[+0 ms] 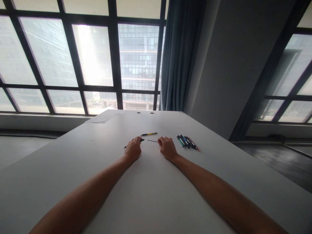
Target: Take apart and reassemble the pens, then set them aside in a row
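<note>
My left hand [133,148] rests on the white table [146,188], its fingers closed round a dark pen barrel [142,140]. One end of the barrel sticks out at the right of the fingers, the other at the left. Facing it, my right hand [168,147] pinches a thin dark pen refill [152,140], whose free tip points left. A small gap separates the tip from the barrel. Just beyond both hands lies a yellow and black pen [149,134]. To the right of my right hand, several pens [187,142] lie side by side, with green, blue and red among them.
A sheet of paper [97,119] lies at the table's far left edge. Two dark round discs [145,112] sit near the far edge. Behind the table are large windows [138,58], a blue-grey curtain [179,58] and a grey pillar [226,68].
</note>
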`<state>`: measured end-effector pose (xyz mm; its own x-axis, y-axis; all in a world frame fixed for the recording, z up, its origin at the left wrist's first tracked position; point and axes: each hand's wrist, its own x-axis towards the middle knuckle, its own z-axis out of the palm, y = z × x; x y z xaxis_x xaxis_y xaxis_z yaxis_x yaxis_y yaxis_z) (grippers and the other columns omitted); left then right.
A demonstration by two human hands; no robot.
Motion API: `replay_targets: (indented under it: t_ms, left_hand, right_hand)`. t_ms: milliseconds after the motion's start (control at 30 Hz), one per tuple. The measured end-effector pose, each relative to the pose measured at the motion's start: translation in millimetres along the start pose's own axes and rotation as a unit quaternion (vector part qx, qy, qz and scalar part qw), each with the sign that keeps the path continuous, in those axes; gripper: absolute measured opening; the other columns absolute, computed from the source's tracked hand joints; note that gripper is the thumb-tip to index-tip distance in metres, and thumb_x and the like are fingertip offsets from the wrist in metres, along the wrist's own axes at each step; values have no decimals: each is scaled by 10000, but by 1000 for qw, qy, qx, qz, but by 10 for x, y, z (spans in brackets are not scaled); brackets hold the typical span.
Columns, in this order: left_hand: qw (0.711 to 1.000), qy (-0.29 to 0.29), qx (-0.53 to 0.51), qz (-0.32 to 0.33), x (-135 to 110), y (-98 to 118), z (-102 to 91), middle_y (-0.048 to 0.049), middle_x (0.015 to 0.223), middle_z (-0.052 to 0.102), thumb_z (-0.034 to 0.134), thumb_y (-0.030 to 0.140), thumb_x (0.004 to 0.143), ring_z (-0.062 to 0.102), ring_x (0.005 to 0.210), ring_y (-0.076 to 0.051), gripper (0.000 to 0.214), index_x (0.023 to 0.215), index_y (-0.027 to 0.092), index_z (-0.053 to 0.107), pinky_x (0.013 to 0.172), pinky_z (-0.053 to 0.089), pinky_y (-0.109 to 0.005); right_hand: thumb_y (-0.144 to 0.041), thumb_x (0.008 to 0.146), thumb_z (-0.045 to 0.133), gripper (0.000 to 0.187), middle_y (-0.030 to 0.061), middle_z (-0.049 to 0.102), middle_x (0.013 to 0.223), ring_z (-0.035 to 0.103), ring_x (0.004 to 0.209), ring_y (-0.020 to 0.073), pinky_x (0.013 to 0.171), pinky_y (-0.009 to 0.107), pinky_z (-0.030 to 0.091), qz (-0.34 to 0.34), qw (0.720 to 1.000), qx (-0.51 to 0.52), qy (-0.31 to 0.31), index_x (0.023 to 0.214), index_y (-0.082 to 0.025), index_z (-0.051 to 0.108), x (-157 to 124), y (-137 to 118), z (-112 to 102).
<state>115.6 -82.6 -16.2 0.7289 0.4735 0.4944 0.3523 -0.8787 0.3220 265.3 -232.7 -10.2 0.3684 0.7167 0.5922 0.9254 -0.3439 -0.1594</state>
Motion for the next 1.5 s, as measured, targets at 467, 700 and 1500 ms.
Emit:
replay_targets:
  t_ms: [467,700,1500]
  left_hand:
    - [995,44,-34,88,-38,39,-46,-86,1005,638,395,233,950,598,918,-214,160,1049,194,514,813,474,-346]
    - [983,108,-79,129,-24,14,1,-97,990,631,394,235,952,607,899,-211,165,1073,178,491,778,501,-339]
    - [989,-3,83,123,-51,64,-95,-70,870,679,394,463,962,611,812,-212,373,895,183,632,735,425,-337]
  right_hand:
    - [-408,901,568,447,128,599,1196,515,1081,242,914,345,333,-34,997,33,53,1263,-150,527,-2,89,53]
    - [-285,878,566,255,108,585,1226,481,1122,253,935,375,310,53,997,-45,-32,1076,-195,699,58,261,82]
    - [-156,923,490,122,59,658,832,559,815,188,802,317,341,-133,987,66,56,872,-165,602,-15,-112,36]
